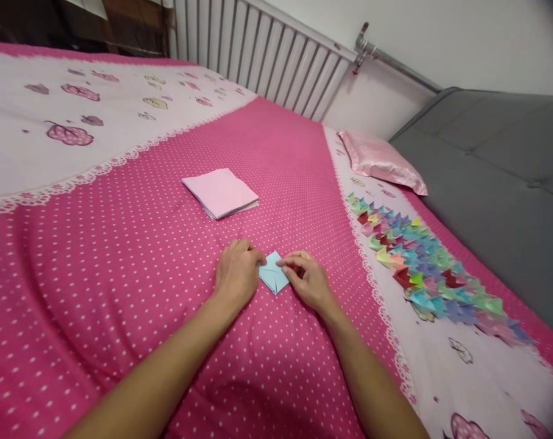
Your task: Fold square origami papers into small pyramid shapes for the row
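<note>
A small light-blue piece of origami paper, folded into a diamond with crease lines on its face, lies on the pink dotted bedspread. My left hand is at its left corner, fingers curled and pressed on the edge. From the right, my right hand pinches the paper's upper right edge between thumb and fingers. Beyond my hands rests a stack of square paper sheets, a pale pink one on top.
Rows of folded paper pieces in many colours lie along the right side of the bed. Behind them are a pink satin pillow and a grey padded headboard. A white radiator stands against the wall at the far side.
</note>
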Motion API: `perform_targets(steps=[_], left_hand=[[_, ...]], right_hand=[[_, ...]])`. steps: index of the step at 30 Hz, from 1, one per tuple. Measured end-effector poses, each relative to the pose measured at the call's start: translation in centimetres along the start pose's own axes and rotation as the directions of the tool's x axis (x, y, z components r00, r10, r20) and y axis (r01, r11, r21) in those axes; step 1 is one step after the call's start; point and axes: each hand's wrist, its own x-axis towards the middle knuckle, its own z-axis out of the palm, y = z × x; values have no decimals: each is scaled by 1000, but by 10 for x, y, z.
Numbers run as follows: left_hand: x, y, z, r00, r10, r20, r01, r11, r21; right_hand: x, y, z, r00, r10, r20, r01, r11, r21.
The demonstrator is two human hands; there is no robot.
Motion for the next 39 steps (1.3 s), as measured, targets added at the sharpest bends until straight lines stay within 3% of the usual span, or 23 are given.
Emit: perform_targets(steps=[6, 15, 24, 30, 39], left_hand=[[3, 10, 3, 996, -93, 12, 93, 995, 22], [6, 11, 6, 992, -124, 15, 124, 992, 26], [10, 10, 1, 981, -162, 110, 162, 987, 2], [10, 3, 2, 985, -103, 140, 104, 995, -6], [1, -10, -3, 983, 87, 164, -79, 995, -53]], right_hand=[[3, -7, 10, 991, 96, -95, -106, 989, -100], [5, -10, 14, 986, 133, -97, -144, 982, -120], [3, -1, 7, 981, 191, -40, -191, 981, 21], [2, -2, -1, 962, 267, 53, -271, 958, 89], [1, 6, -17, 976, 66, 209, -83, 994, 73]])
